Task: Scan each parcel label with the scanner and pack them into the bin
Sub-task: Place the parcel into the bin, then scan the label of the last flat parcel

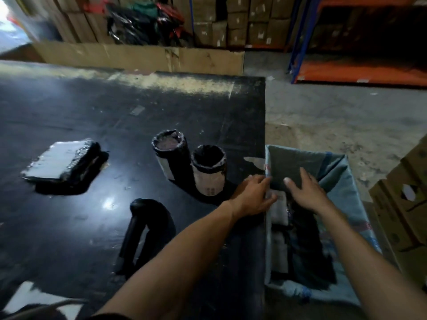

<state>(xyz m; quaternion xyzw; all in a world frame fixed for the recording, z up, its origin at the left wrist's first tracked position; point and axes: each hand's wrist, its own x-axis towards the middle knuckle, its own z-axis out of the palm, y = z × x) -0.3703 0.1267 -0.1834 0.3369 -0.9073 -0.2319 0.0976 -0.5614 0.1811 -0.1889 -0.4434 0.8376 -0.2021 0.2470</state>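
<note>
A grey-blue sack-lined bin (342,188) stands at the right edge of the black table (69,112). My left hand (251,195) grips the bin's near-left rim. My right hand (305,190) reaches inside the bin with fingers spread, above dark wrapped parcels with white labels (300,239). Two upright cylindrical parcels in black wrap, one (171,153) behind the other (209,169), stand just left of my left hand. A flat black-wrapped parcel (64,165) lies at the table's left. The black handheld scanner (143,229) lies on the table near the front.
Cardboard boxes (402,211) are stacked right of the bin. A cardboard sheet (138,56), stacked cartons and a blue-and-orange rack (358,70) stand at the back. Grey concrete floor (346,116) lies beyond the table's right edge. A white sheet (34,299) lies at the table's front left.
</note>
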